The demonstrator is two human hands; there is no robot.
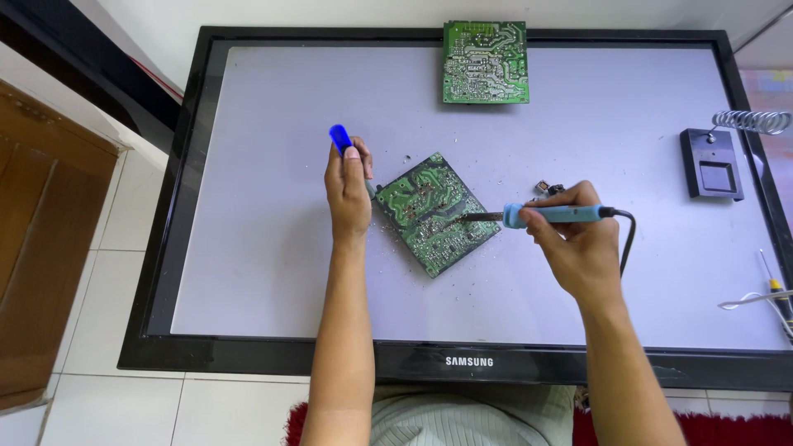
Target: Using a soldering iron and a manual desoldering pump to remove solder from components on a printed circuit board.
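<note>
The green circuit board [435, 213] lies tilted, solder side up, near the middle of a flat television screen [248, 248] that serves as the work surface. The right hand [578, 244] is closed around a blue soldering iron [552, 214], and its tip touches the board from the right side. The left hand [349, 194] grips a blue desoldering pump [340, 138] just left of the board, thumb on the top end. For a clean joint I think the pump nozzle must come very close to the iron tip — and the iron should stay steady on one pad only. Small crumbs of solder lie around the board. Above the board lies a second green board [485, 62], far to its right a dark iron stand [712, 163] with a coil. The screen lies on white floor tiles [99, 330]; left of it stands a wooden cabinet [41, 248]
</note>
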